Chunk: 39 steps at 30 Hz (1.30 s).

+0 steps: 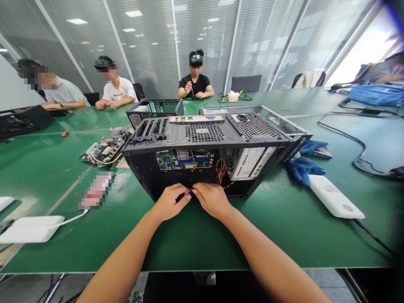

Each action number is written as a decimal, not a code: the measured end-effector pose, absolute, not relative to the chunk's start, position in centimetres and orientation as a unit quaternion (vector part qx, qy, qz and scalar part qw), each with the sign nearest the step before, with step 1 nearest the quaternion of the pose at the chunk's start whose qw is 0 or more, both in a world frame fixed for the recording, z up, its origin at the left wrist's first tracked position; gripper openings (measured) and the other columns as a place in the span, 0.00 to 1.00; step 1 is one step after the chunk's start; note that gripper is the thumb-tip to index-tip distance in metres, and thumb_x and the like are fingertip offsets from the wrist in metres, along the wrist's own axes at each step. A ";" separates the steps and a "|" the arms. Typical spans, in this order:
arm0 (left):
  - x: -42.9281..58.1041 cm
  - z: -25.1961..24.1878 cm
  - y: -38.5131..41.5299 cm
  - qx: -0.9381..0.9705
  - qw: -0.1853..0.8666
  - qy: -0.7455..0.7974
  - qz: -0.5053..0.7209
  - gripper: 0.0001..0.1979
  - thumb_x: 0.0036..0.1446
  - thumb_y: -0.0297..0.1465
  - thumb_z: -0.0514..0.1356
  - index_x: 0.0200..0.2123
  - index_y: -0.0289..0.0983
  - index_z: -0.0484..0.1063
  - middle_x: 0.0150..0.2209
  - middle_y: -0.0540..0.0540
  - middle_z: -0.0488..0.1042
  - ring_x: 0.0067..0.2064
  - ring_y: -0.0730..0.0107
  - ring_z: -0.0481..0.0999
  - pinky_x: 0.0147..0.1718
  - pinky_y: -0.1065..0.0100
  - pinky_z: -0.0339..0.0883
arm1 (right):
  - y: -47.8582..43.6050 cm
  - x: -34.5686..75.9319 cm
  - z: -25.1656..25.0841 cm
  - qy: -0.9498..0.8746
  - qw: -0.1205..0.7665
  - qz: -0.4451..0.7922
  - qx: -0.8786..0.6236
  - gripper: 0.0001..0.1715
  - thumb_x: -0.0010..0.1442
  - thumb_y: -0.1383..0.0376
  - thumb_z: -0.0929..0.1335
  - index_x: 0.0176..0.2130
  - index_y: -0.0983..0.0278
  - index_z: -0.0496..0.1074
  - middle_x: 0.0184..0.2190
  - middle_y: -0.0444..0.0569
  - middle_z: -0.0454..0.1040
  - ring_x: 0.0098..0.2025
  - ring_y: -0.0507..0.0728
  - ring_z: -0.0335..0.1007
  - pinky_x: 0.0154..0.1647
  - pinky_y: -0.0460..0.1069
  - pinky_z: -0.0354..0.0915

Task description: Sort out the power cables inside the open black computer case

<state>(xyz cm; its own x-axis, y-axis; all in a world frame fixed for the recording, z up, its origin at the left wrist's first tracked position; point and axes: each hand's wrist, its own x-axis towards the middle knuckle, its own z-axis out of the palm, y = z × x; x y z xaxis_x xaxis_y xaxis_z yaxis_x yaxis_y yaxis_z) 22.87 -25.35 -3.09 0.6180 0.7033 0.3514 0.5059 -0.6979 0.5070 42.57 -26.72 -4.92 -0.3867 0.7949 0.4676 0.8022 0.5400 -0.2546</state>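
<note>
A black computer case (202, 136) lies on its side in front of me, its open side facing me. Inside it show a green motherboard (186, 160) and, to the right, a power supply (251, 163) with a fan and a white label. Coloured cables (188, 191) come out at the case's lower front edge. My left hand (172, 200) pinches them between thumb and fingers. Close against it, my right hand (210, 198) is closed on the same cables. The cables' ends are hidden by my fingers.
Left are a phone (97, 190), a white power bank (31, 229) and loose circuit boards (104, 150). Right are blue gloves (304, 168) and another white power bank (336, 197). More cases (158, 108) stand behind. Several people sit around the green table (202, 248).
</note>
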 end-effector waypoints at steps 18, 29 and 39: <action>22.5 -3.0 -25.2 0.854 0.283 0.356 0.252 0.19 0.65 0.39 0.52 0.28 0.34 0.72 0.26 0.49 0.67 0.27 0.75 0.65 0.27 0.71 0.58 | -26.8 42.8 -4.2 -0.830 0.262 0.062 -0.489 0.15 0.69 0.60 0.58 0.42 0.61 0.71 0.34 0.47 0.77 0.34 0.53 0.73 0.33 0.46 0.57; 22.3 -2.8 -25.0 0.857 0.296 0.336 0.256 0.19 0.65 0.40 0.50 0.28 0.34 0.68 0.26 0.50 0.65 0.28 0.73 0.64 0.29 0.70 0.57 | -26.5 42.6 -1.7 -0.842 0.204 0.085 -0.493 0.13 0.69 0.61 0.59 0.38 0.60 0.70 0.31 0.45 0.76 0.33 0.52 0.72 0.29 0.46 0.52; 22.5 -3.4 -24.9 0.872 0.196 0.359 0.269 0.14 0.65 0.36 0.50 0.31 0.35 0.69 0.30 0.47 0.68 0.33 0.70 0.67 0.33 0.68 0.63 | -26.5 42.1 -1.8 -0.824 0.203 0.069 -0.524 0.11 0.69 0.61 0.59 0.39 0.60 0.68 0.30 0.45 0.76 0.31 0.53 0.72 0.27 0.47 0.50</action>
<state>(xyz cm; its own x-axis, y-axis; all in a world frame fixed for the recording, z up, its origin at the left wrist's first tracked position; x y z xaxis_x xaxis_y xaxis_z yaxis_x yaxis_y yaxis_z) 22.47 -24.88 -3.38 0.5977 0.7315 0.3282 0.5213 -0.6656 0.5341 42.12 -26.51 -1.85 -0.3678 0.8919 0.2631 0.8362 0.4410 -0.3260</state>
